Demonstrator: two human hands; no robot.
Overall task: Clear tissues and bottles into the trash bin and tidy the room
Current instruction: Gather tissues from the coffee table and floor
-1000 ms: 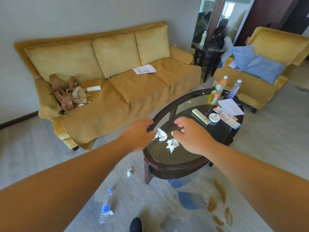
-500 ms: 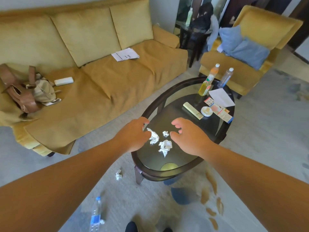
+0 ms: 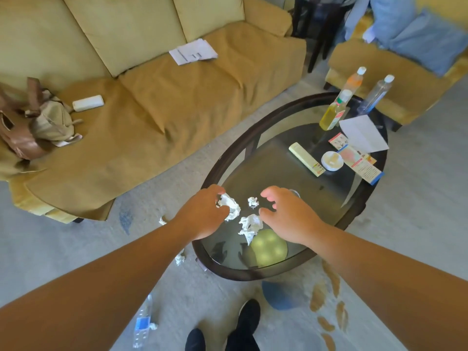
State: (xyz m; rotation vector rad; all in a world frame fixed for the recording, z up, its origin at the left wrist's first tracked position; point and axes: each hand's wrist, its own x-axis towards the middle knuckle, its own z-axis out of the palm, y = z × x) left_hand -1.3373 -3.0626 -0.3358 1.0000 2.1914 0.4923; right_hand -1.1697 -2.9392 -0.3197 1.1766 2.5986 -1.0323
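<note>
White tissue wad was pinched in your left hand, mid-frame. Your right hand hung loosely curled, gripping nothing, beside a second wad. Both wads lay on the glass table. Standing bottles upper right; floor bottle lower left.

glass table | on it: crumpled tissues, three bottles, remote, dish, leaflets, paper

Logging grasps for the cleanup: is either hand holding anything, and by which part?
The left hand pinches the left end of a crumpled tissue lying on the glass table. The right hand holds nothing; it hovers beside another tissue.
</note>
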